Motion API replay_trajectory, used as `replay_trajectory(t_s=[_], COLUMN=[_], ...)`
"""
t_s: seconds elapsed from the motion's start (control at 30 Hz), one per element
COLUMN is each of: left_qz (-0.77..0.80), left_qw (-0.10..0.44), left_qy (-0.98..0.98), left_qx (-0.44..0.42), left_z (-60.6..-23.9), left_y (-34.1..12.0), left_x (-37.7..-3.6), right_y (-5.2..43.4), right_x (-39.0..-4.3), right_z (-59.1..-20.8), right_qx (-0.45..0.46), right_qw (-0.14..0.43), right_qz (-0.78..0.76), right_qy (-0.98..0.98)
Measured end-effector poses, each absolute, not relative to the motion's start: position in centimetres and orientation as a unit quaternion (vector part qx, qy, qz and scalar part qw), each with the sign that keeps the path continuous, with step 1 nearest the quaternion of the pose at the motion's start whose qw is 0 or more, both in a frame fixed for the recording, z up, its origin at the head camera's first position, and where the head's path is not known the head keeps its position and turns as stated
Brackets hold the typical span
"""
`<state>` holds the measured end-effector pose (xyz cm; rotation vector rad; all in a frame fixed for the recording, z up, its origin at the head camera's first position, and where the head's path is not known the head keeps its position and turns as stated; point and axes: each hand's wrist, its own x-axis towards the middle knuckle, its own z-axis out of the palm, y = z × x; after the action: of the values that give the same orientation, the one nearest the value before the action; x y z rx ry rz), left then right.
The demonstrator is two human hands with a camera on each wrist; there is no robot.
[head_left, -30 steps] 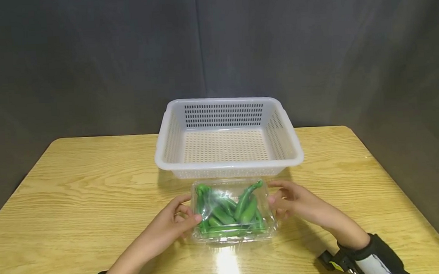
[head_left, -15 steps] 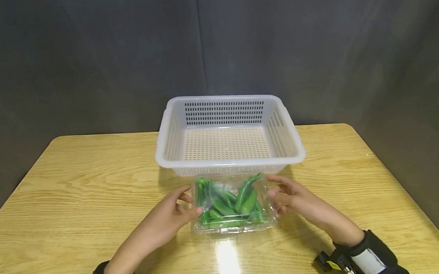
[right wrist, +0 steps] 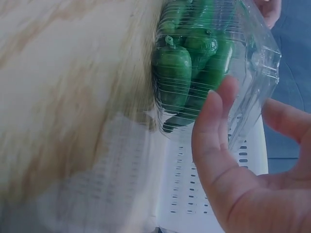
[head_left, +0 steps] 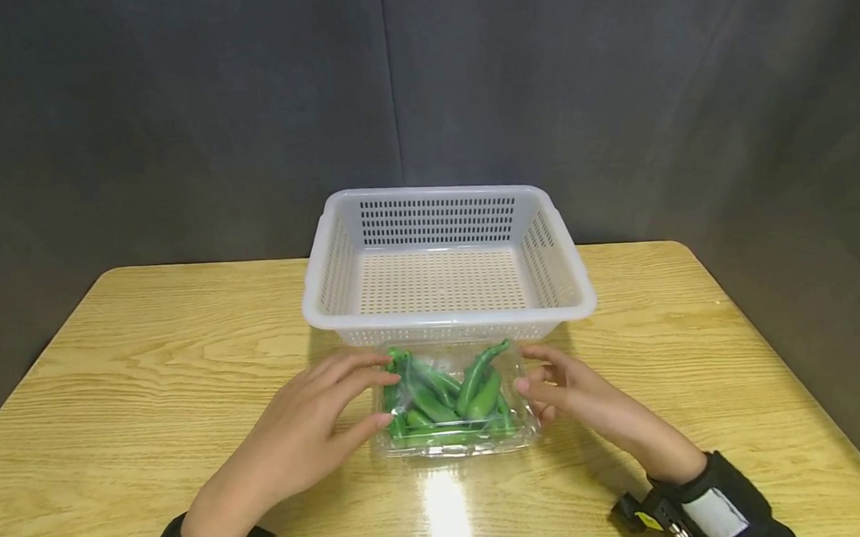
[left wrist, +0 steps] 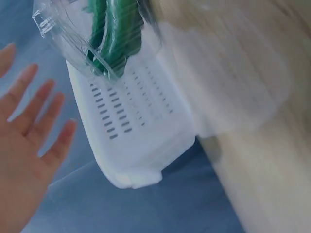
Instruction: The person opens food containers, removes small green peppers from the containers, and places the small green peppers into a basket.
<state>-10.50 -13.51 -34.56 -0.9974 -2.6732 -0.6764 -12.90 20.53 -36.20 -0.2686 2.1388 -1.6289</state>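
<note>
A clear plastic clamshell box (head_left: pixel 450 446) with several green peppers (head_left: pixel 484 395) in it sits in front of the white basket in the head view. My right hand (head_left: pixel 590 394) holds the box by its right end, thumb on the upper edge and other fingers bent at the side. In the right wrist view, the fingers of that hand (right wrist: pixel 252 189) flank the box's end. At the box's left end is my left hand (head_left: pixel 299 425), its fingers apart and fairly straight. The left wrist view shows the left hand (left wrist: pixel 24 141) spread, beside the box.
A white perforated plastic basket (head_left: pixel 450 318) stands just behind the box, near the far table edge. The wooden table (head_left: pixel 151 380) spreads to both sides. Dark grey curtain (head_left: pixel 246 108) hangs behind the table, with dark walls at either side.
My left hand has let go of the box's left end, and its fingers have spread and straightened. The right hand stays at its end. The box shifted slightly toward the basket at first.
</note>
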Motion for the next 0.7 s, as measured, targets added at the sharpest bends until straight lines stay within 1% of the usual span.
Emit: replay_trajectory(t_s=[0.13, 0.27, 0.47, 0.7], left_qz=[-0.187, -0.151, -0.089, -0.09], left_qw=[0.181, 0.222, 0.238, 0.224], left_qy=[-0.885, -0.869, -0.863, -0.861], left_qx=[-0.386, -0.415, -0.437, -0.448], left_z=[-34.1, -34.0, -34.7, -35.3], left_y=[-14.0, -14.3, -13.4, -12.9], left_x=[-10.2, -9.8, -9.6, -9.4], right_y=[20.2, 20.1, 20.0, 20.0], right_x=[-12.9, -13.0, -13.0, -12.9], right_z=[-36.4, -36.5, -36.5, -36.6], right_qx=[-0.099, -0.093, -0.086, -0.089], right_qw=[0.221, 0.218, 0.205, 0.2], right_qz=[-0.606, -0.603, -0.593, -0.583], right_qy=[0.758, 0.762, 0.774, 0.783])
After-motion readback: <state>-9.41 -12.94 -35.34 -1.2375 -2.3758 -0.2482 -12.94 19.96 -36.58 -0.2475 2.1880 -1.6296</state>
